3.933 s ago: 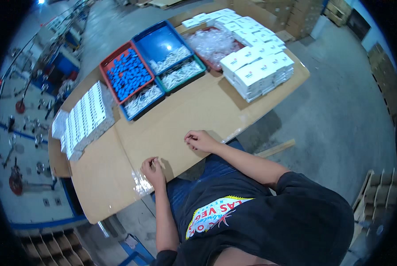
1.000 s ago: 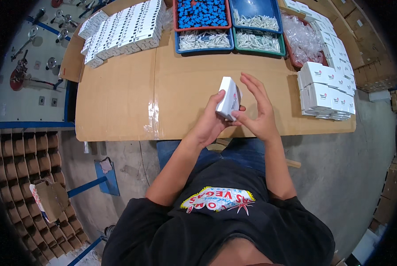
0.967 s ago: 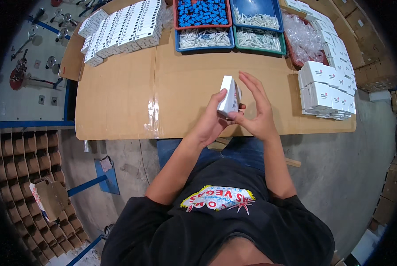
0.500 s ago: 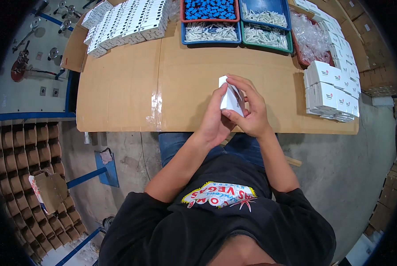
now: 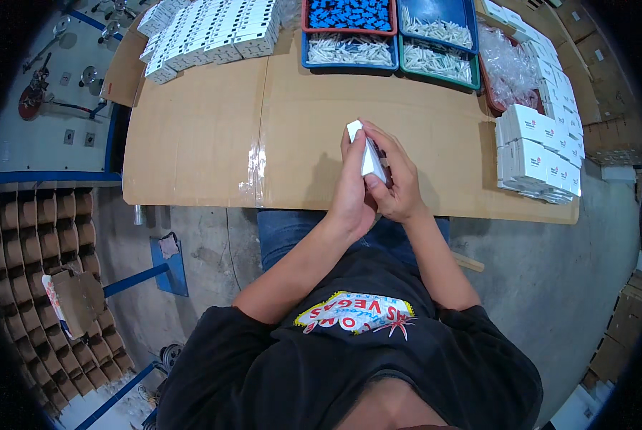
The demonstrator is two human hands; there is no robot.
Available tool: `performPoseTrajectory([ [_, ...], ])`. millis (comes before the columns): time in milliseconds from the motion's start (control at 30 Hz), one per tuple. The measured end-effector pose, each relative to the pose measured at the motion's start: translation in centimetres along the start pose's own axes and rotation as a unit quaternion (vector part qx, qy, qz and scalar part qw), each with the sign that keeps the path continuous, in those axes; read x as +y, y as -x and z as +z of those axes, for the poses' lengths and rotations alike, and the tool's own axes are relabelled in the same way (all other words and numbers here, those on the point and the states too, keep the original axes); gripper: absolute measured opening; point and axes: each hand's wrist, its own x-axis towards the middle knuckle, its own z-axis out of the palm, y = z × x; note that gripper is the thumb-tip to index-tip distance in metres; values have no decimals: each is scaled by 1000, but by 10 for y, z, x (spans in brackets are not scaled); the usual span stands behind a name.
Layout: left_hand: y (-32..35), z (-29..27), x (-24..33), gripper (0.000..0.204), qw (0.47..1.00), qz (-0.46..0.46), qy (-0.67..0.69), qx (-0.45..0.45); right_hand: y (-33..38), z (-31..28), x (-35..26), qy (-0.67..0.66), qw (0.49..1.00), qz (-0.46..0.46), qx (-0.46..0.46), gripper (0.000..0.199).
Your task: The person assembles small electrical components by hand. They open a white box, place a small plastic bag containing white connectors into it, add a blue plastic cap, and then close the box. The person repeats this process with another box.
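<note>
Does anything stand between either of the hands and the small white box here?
Nothing visible does. The left hand and right hand are both directly on the white box, above the cardboard surface. The box's far side is hidden by fingers.

PASS: desk (image 5: 192, 136) left and right of the fingers (image 5: 398, 159), plus strip ahead of them | BLOCK far left: white box rows (image 5: 217, 36) | far middle: parts trays (image 5: 351, 69) | right: clear plastic (image 5: 507, 64), stacked white boxes (image 5: 539, 154)
</note>
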Motion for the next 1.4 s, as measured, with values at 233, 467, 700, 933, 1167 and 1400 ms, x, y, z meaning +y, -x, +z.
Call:
performPoseTrajectory([
  [233,3,5,-6,56,1000,15,-19,17,2,-2,7,22,999,-30,-18,70],
  [467,1,0,-10,60,998,54,-31,15,1,4,6,69,995,-71,11,70],
  [700,-4,0,-12,58,993,71,-89,41,8,11,16,80,991,-88,57,70],
  [933,-5,0,-19,52,976,137,-166,17,12,11,15,83,990,-83,80,72],
  [1167,-16,-12,-29,50,971,152,-185,18,14,11,14,74,991,-64,87,73],
  [1400,-12,-10,-26,49,974,140,-177,20,16,14,17,66,992,-61,93,75],
])
